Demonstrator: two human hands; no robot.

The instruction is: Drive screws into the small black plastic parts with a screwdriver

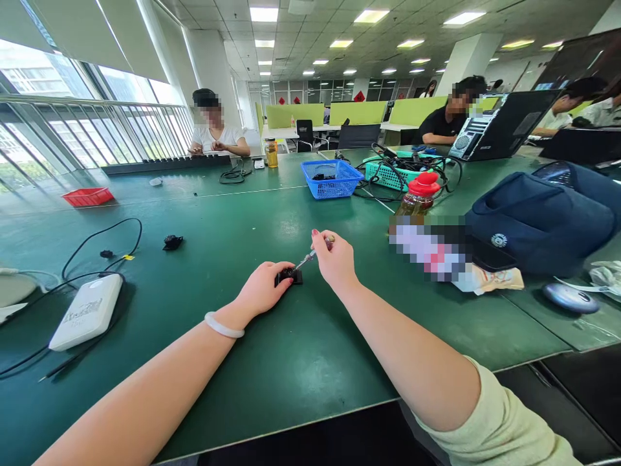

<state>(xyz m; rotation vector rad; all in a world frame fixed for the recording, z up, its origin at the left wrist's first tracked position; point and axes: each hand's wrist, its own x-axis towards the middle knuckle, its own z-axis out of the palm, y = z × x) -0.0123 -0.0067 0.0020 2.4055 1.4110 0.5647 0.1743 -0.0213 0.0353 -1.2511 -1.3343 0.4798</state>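
My left hand [264, 285] rests on the green table, its thumb and fingers closed round a small black part [297, 278]. Fine detail of that part is too small to make out, and my fingers cover some of it. In my right hand [336, 260] is a slim screwdriver [306, 259], slanting down to the left. Its metal tip meets or nearly meets the black part; which of the two, I cannot tell. Part of the handle is hidden in my fingers.
A white box-shaped device [87, 310] with black cables lies left, near a small black piece [173, 242]. Ahead stand a blue basket [332, 188], a green basket [383, 175] of cables and a red-capped bottle [417, 197]. A dark blue bag [543, 220] sits right. People sit across the table.
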